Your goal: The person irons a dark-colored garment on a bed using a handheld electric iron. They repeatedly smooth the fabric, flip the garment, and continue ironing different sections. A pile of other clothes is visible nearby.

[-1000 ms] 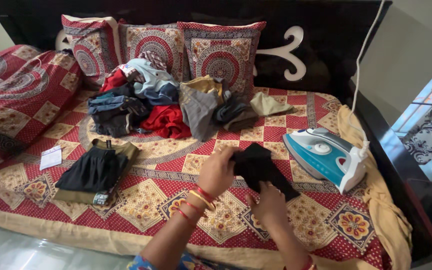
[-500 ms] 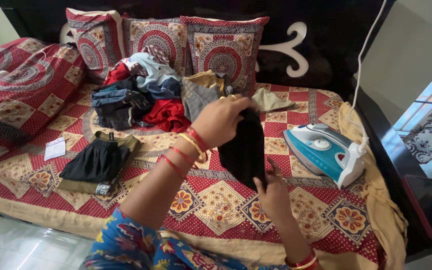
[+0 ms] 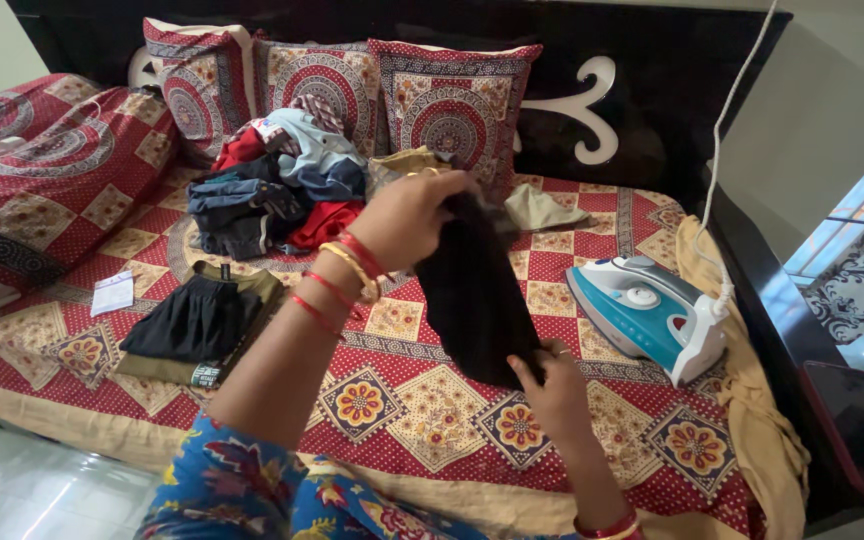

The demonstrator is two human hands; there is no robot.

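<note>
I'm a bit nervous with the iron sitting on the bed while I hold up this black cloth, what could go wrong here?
The steam iron rests soleplate-down on the bedsheet; if hot, it might scorch it. Its white cord hangs taut-looking along the bed's edge, so a snag could tip it. The black cloth, held between left hand and right hand, dangles close to the iron and could brush it.

Left hand [image 3: 414, 215]: raised toward 12 o'clock, fingers closed in a pinch grip, forearm extended diagonally. Right hand [image 3: 552, 385]: lower, at 5 o'clock, fingertips [image 3: 524, 372] pinched, wrist bent upward.
</note>
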